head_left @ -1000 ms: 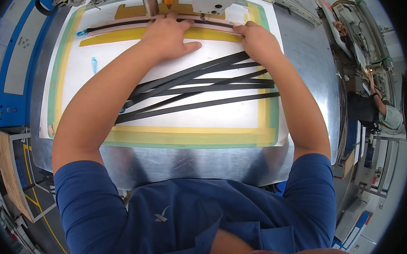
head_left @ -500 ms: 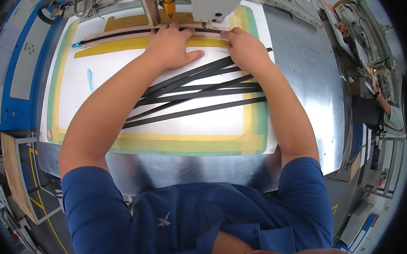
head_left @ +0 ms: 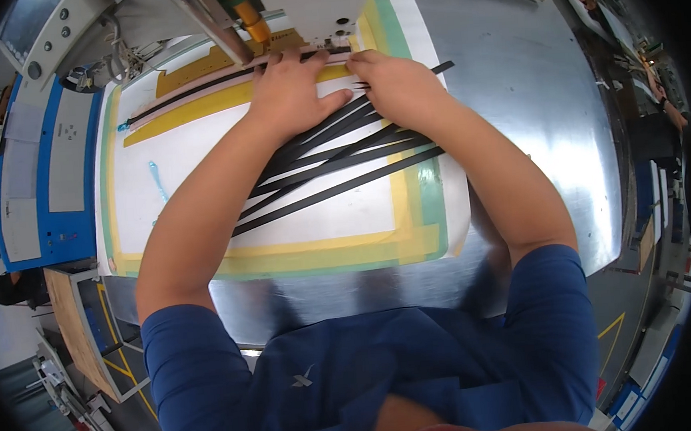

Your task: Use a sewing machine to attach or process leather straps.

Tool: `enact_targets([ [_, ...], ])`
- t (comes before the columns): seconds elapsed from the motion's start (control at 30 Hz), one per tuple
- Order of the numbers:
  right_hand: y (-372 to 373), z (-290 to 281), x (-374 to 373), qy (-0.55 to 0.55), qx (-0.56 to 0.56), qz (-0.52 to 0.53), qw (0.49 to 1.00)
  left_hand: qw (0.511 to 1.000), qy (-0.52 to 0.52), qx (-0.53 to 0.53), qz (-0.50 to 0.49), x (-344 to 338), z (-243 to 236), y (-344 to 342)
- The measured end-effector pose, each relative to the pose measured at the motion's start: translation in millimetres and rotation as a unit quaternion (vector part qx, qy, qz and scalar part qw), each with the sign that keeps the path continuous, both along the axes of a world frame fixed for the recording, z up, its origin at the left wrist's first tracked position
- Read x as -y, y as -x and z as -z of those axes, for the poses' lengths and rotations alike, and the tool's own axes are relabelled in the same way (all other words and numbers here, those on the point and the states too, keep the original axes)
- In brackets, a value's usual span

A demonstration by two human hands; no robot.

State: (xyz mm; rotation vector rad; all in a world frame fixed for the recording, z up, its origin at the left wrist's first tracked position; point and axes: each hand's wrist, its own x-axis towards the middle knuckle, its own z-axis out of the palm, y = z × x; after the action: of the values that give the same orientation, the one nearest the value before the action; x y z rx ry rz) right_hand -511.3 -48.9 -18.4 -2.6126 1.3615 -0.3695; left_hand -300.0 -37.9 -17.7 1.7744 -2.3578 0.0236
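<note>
My left hand [head_left: 297,91] lies with fingers spread on a pink strip [head_left: 177,100] carrying a black tape [head_left: 193,92], beneath a machine head with an orange nozzle [head_left: 256,25]. My right hand [head_left: 384,85] is closed at the strip's right end, pinching it; part of the grip is hidden. A yellow template [head_left: 179,121] lies along the strip's near side, and a brown plate [head_left: 183,75] behind it. Several black bands [head_left: 320,189] cross on the white board [head_left: 162,228] below my hands. A light-blue item [head_left: 156,174] lies at the left.
A blue-and-white machine cabinet [head_left: 62,171] stands at left beside a wooden-topped frame [head_left: 68,323]. The steel table [head_left: 542,162] extends right under the board. One person [head_left: 10,287] is at far left, another [head_left: 652,134] at far right. Rails and housing [head_left: 323,9] overhang the back.
The view has shifted and rotated, so the strip now slants and more of the left cabinet shows. My hands stay on the strip; my right hand appears slightly closer to my left.
</note>
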Motion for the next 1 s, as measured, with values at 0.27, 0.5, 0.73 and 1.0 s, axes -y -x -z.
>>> enact_targets([
  [0.27,16.2,23.9,3.6,0.033,0.028,-0.009,0.999,0.997,0.015,-0.023,0.074,-3.9,15.8,-30.1],
  [0.5,9.3,3.2,-5.4,-0.015,0.011,0.008,1.000,0.991,-0.082,-0.024,-0.100,-28.6,1.8,-163.3],
  [0.73,4.5,7.9,-3.2,0.013,0.022,-0.006,1.000,0.952,-0.042,0.026,-0.303,-9.2,22.3,-366.5],
  [1.0,5.6,11.6,-5.3,0.010,0.037,-0.015,0.999,0.928,-0.020,0.053,-0.369,-2.2,5.0,-342.8],
])
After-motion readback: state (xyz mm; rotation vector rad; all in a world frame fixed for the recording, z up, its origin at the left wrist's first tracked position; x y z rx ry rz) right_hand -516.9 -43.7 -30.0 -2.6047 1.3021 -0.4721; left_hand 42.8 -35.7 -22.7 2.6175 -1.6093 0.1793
